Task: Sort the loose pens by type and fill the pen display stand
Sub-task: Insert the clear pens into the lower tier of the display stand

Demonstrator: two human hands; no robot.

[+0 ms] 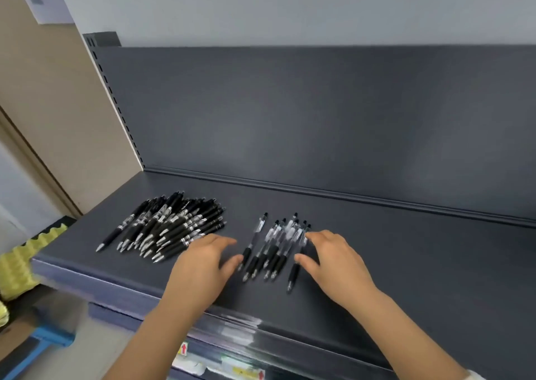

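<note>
Two groups of pens lie on a dark grey shelf. On the left is a big heap of black-barrelled pens. To its right lies a smaller group of clear-barrelled pens with black grips. My left hand lies flat on the shelf between the two groups, fingers spread, thumb touching the leftmost clear pen. On the far side of that group my right hand rests with fingers straight against the rightmost pens. Neither hand holds a pen. No display stand is in view.
The shelf has a tall dark back panel and a slotted upright at the left. Price labels sit on the lower front rail. Yellow foam and a blue object are below on the left.
</note>
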